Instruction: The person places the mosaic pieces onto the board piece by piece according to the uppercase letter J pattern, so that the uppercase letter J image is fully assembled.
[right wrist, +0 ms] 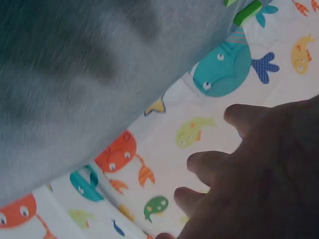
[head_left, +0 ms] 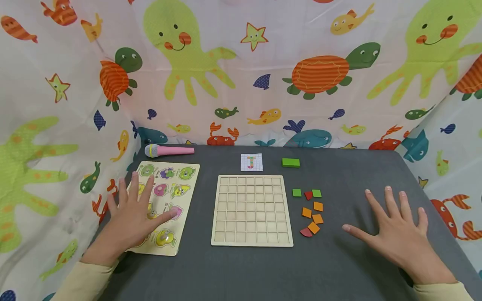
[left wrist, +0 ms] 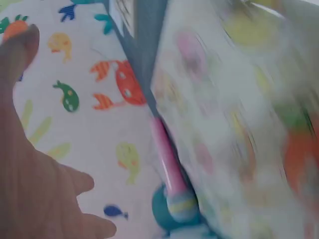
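My left hand point(head_left: 132, 219), fingers wide, is over the fruit puzzle board point(head_left: 178, 230), contact indeterminate; my right hand point(head_left: 401, 234), fingers wide, right of orange tiles point(head_left: 317, 218).

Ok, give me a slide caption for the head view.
Left hand spread over the puzzle, right hand spread near loose tiles, the grid board between them.

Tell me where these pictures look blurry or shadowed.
Head view: mostly sharp, a soft shadow beside the right hand; left wrist: the fruit puzzle board smeared by blur, the pink toy microphone clearer; right wrist: that hand dark, dark patches on the gray tabletop.
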Tool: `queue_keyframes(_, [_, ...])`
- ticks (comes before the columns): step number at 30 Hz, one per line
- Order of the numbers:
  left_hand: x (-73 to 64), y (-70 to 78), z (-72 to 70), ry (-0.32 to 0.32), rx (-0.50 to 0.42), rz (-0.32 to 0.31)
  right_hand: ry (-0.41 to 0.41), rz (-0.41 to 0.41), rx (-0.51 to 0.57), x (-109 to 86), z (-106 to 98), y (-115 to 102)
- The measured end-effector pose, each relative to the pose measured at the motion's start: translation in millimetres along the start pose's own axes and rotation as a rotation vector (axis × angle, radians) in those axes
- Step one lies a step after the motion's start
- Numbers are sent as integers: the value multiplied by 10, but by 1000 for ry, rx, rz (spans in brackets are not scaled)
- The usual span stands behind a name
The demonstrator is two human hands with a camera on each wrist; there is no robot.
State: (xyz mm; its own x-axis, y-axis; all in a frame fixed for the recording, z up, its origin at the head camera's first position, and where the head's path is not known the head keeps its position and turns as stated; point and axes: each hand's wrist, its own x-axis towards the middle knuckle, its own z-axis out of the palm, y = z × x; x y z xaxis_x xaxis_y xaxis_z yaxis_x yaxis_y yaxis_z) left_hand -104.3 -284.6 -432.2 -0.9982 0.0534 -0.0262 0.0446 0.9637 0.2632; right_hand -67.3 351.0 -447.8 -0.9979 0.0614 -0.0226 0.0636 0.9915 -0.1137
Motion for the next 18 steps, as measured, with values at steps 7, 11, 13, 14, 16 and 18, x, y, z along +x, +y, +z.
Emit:
queue_keyframes(7, [209,539,250,-36,-197,91,-25,-106,58,122,81,-222])
queue_keyframes(11, [358,907,379,-82,-310,105,-61,-149,80,210,133,-352])
queue_keyframes(13, [437,1060,418,-108,-362,81,-76,-172,98,256,153,-398])
queue_keyframes(14, [480,1125,436,-118,-380,65,-80,-185,109,278,161,-417])
queue_keyframes(16, [555,1221,471,-123,-413,27,-89,-203,138,325,173,-452])
queue_keyframes(18, [611,1267,506,-127,-425,-16,-95,-226,177,367,182,-474])
